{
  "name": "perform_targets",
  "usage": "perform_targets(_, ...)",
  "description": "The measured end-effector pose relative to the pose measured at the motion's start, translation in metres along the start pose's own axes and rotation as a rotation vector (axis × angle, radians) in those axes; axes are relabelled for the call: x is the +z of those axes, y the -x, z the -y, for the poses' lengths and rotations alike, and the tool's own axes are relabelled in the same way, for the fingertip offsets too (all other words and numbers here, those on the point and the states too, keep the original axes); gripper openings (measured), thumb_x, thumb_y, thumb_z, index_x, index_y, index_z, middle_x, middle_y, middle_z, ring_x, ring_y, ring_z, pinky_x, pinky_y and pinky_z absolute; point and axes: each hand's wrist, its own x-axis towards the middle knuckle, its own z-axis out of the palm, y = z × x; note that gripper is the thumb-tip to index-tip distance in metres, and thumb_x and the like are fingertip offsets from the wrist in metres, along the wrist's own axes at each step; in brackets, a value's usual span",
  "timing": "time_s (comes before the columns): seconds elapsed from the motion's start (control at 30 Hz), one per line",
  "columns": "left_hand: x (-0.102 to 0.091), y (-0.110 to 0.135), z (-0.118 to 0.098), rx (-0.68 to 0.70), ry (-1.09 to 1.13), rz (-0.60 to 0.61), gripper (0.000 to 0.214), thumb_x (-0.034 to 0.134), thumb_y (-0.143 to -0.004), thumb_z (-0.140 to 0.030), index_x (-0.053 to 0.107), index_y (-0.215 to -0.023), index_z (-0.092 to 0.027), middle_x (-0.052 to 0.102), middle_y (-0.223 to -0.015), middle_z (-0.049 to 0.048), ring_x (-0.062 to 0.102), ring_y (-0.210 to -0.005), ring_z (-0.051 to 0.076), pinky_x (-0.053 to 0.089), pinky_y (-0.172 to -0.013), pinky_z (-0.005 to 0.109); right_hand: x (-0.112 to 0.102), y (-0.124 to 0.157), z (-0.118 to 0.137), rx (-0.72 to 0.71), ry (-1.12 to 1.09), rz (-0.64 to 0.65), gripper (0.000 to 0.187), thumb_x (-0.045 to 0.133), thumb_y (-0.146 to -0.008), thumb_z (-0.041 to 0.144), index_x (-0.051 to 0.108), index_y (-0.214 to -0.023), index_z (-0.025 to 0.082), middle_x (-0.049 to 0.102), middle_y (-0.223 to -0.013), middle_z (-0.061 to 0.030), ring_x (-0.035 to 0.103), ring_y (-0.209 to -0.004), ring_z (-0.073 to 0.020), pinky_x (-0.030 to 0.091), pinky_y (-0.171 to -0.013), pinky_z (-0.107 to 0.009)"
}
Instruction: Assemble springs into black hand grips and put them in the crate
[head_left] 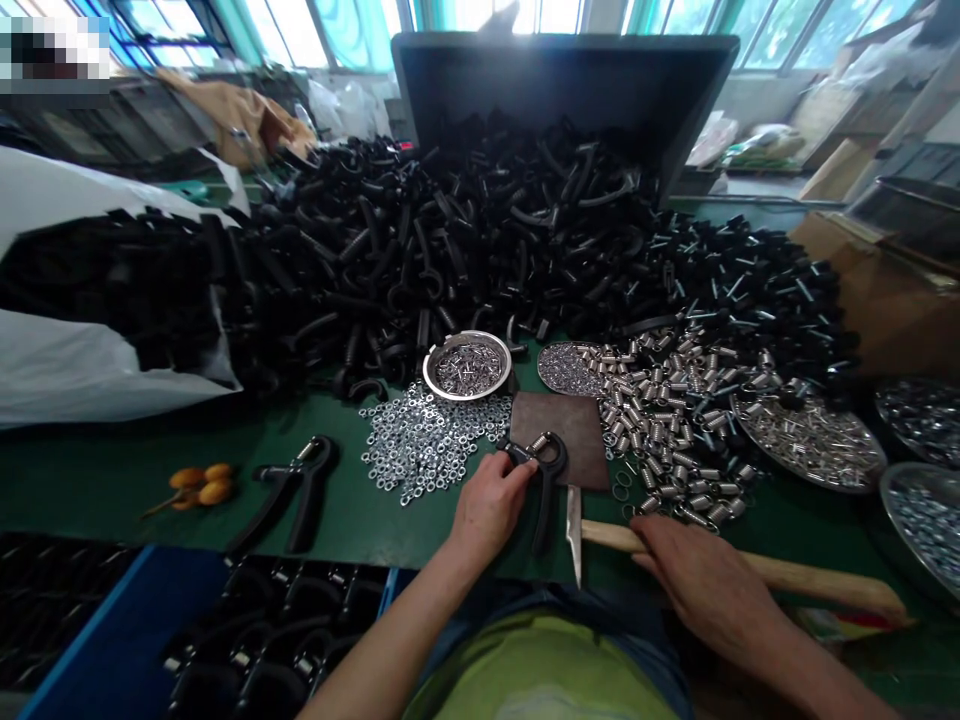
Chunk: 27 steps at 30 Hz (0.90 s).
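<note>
At the plate (pixel 589 430), the left hand (pixel 489 502) pinched the black grip (pixel 545 505), seemingly to steady it, while right of the plate the right hand (pixel 694 570) clasped the hammer (pixel 611 536).

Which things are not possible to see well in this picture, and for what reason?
Head view:
- Middle of the hammer handle: covered by the right hand.
- Lower-right metal bowl: cut off by the right edge.
- Tiny metal parts in the central bowl: too small to count.

Head-worn view, forward and down, close above the workbench (pixel 360 530)
</note>
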Motion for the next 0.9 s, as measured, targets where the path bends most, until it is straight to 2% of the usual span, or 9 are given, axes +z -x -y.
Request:
perform_targets(0.1, 0.0, 0.0, -0.002, -0.001, 0.007, -0.004, 0.03, 0.045, -0.088, -0.016, 0.06, -0.113, -0.024, 0.055, -0.087, 0.0055, 0.049, -0.08, 0.016, 0.043, -0.066, 0.026, -0.035, -0.01, 0.008, -0.003, -0.237, -0.025, 0.029, 0.036, -0.093, 0.027, 0.051, -0.118, 0.028, 0.069, -0.1, -0.0049, 0.066, -0.083, -0.0197, 0.052, -0.069, -0.032)
perform_targets(0.17, 0.001, 0.0, -0.004, -0.006, 0.015, -0.012, 0.028, 0.045, -0.088, -0.016, 0.06, -0.111, -0.023, 0.056, -0.089, 0.0059, 0.049, -0.081, 0.017, 0.044, -0.066, 0.027, -0.05, -0.023, 0.016, 0.028, -0.351, -0.188, 0.036, 0.03, -0.094, 0.028, 0.045, -0.127, 0.029, 0.069, -0.101, -0.0049, 0.067, -0.081, -0.0184, 0.053, -0.068, -0.031)
perform_targets(0.23, 0.0, -0.001, -0.005, -0.007, 0.021, -0.013, 0.027, 0.045, -0.088, -0.016, 0.061, -0.109, -0.023, 0.056, -0.089, 0.0059, 0.05, -0.082, 0.017, 0.044, -0.067, 0.027, -0.052, -0.039, 0.022, 0.08, -0.369, -0.399, 0.04, 0.028, -0.094, 0.029, 0.042, -0.131, 0.026, 0.069, -0.102, -0.0075, 0.067, -0.079, -0.0188, 0.053, -0.068, -0.031)
perform_targets(0.3, 0.0, -0.001, -0.006, -0.005, 0.024, -0.002, 0.027, 0.045, -0.088, -0.015, 0.061, -0.108, -0.023, 0.056, -0.089, 0.0057, 0.05, -0.082, 0.017, 0.044, -0.067, 0.027, -0.041, -0.055, 0.023, 0.11, -0.287, -0.478, 0.041, 0.029, -0.094, 0.028, 0.043, -0.131, 0.022, 0.068, -0.105, -0.0103, 0.067, -0.082, -0.0204, 0.053, -0.07, -0.032)
perform_targets(0.47, 0.0, -0.003, -0.005, -0.008, 0.035, -0.004, 0.025, 0.047, -0.087, -0.014, 0.062, -0.104, -0.022, 0.055, -0.088, 0.0054, 0.05, -0.08, 0.017, 0.043, -0.066, 0.026, -0.022, -0.077, 0.02, 0.1, -0.092, -0.162, 0.039, 0.033, -0.092, 0.025, 0.048, -0.128, 0.026, 0.07, -0.105, -0.0069, 0.068, -0.084, -0.0225, 0.053, -0.072, -0.034)
perform_targets(0.57, 0.001, -0.003, -0.004, -0.008, 0.056, 0.007, 0.026, 0.046, -0.087, -0.014, 0.061, -0.107, -0.022, 0.055, -0.089, 0.0057, 0.05, -0.082, 0.017, 0.044, -0.067, 0.027, -0.033, -0.073, 0.024, 0.099, -0.16, -0.355, 0.043, 0.029, -0.093, 0.024, 0.04, -0.135, 0.023, 0.064, -0.117, -0.009, 0.064, -0.098, -0.0217, 0.05, -0.081, -0.033)
perform_targets(0.63, 0.002, -0.003, -0.003, -0.009, 0.067, 0.01, 0.027, 0.046, -0.087, -0.013, 0.06, -0.108, -0.022, 0.055, -0.09, 0.0059, 0.05, -0.084, 0.018, 0.044, -0.068, 0.027, -0.035, -0.071, 0.025, 0.102, -0.167, -0.434, 0.043, 0.029, -0.093, 0.023, 0.04, -0.135, 0.02, 0.065, -0.114, -0.0107, 0.065, -0.096, -0.022, 0.05, -0.079, -0.033)
perform_targets(0.8, 0.002, -0.001, -0.005, -0.017, 0.049, -0.007, 0.026, 0.047, -0.086, -0.013, 0.061, -0.106, -0.023, 0.056, -0.088, 0.0057, 0.051, -0.081, 0.018, 0.045, -0.068, 0.028, -0.009, -0.081, 0.012, 0.166, -0.039, -0.092, 0.04, 0.033, -0.092, 0.025, 0.047, -0.129, 0.023, 0.072, -0.095, -0.0088, 0.069, -0.075, -0.0248, 0.051, -0.063, -0.033)
perform_targets(0.9, 0.003, 0.003, -0.005, -0.044, 0.072, -0.039, 0.029, 0.049, -0.086, -0.016, 0.057, -0.113, -0.024, 0.057, -0.091, 0.0056, 0.053, -0.085, 0.018, 0.047, -0.071, 0.029, -0.009, -0.082, 0.008, 0.162, -0.072, -0.098, 0.04, 0.033, -0.093, 0.027, 0.045, -0.132, 0.025, 0.071, -0.1, -0.0073, 0.069, -0.082, -0.0232, 0.051, -0.068, -0.033)
